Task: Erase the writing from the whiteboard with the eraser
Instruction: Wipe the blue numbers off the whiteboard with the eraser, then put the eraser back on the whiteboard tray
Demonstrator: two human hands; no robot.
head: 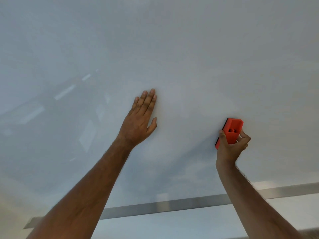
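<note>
Whiteboard [172, 49] looks bare — left hand [138, 121] flat-fingered at nine o'clock, likely bracing, right hand [230, 145] gripping the eraser [231, 130] to wipe.

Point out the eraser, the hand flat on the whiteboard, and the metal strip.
red eraser [233, 131], head view, on its red plastic back.
left hand [138, 121], head view, on the back of the hand.
metal strip [172, 207], head view, on its grey face between the two forearms.

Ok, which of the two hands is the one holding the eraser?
The right hand grips the red eraser against the whiteboard. The left hand holds nothing; its straight fingers lie flat on the board.
</note>
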